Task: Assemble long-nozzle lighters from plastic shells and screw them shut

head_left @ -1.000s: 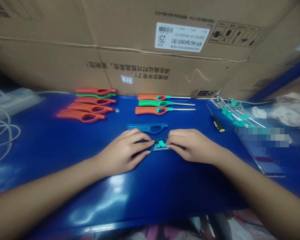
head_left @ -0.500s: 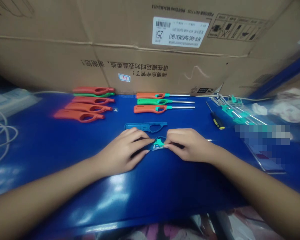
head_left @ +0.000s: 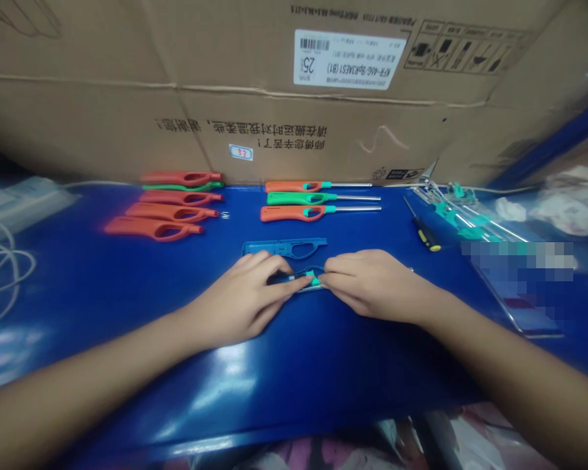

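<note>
Between my hands lies a blue lighter shell half [head_left: 301,269], largely covered by fingers. A teal trigger [head_left: 316,280] sits in its loop area. My left hand [head_left: 249,294] is closed around the shell's handle end, one fingertip on the trigger. Pinched at the other end, beside the trigger, is my right hand [head_left: 372,284]; the exact part under its fingertips is hidden. Just behind, the other blue shell half [head_left: 274,248] rests on the table with its hollow side up.
Red-orange shells [head_left: 159,227] are stacked at the left, near small metal pieces [head_left: 225,215]. Three lighters [head_left: 294,213] with metal tubes lie behind. A screwdriver [head_left: 426,235], teal-fitted metal tubes [head_left: 463,219] and a phone-like slab [head_left: 524,310] are at right. A cardboard box [head_left: 245,117] stands behind.
My left fingertip has moved right onto the teal trigger, covering more of it. My right fingers have closed in slightly, and the view has shifted a little.
</note>
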A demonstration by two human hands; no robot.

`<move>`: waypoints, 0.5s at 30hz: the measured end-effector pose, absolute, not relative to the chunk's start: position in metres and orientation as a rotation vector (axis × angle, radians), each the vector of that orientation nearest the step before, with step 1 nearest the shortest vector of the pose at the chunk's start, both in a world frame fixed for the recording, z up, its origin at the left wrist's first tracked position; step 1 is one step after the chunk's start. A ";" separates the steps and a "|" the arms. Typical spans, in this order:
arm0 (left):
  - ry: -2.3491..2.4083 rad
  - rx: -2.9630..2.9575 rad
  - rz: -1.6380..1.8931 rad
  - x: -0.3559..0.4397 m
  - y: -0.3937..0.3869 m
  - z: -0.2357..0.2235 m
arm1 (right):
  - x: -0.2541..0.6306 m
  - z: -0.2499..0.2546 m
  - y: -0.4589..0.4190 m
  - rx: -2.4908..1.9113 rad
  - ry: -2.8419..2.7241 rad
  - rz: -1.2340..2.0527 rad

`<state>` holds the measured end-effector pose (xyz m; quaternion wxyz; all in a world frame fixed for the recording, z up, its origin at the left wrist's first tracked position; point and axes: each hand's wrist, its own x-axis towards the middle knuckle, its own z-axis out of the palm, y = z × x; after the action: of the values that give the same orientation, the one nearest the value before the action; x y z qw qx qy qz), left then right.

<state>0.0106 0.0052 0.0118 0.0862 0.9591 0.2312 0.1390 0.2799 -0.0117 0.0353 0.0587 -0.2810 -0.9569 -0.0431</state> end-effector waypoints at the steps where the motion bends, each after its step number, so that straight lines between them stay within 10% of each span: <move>1: 0.689 2.864 0.408 0.011 0.005 0.012 | 0.280 0.035 -0.012 -0.842 -2.909 -0.158; 15: 0.715 2.819 0.440 0.012 0.003 0.010 | 0.280 0.037 -0.014 -0.959 -2.883 -0.090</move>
<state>0.0116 0.0033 0.0105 0.1001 0.9536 0.2420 0.1488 0.2803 -0.0140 0.0368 0.0510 -0.3151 -0.9472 -0.0297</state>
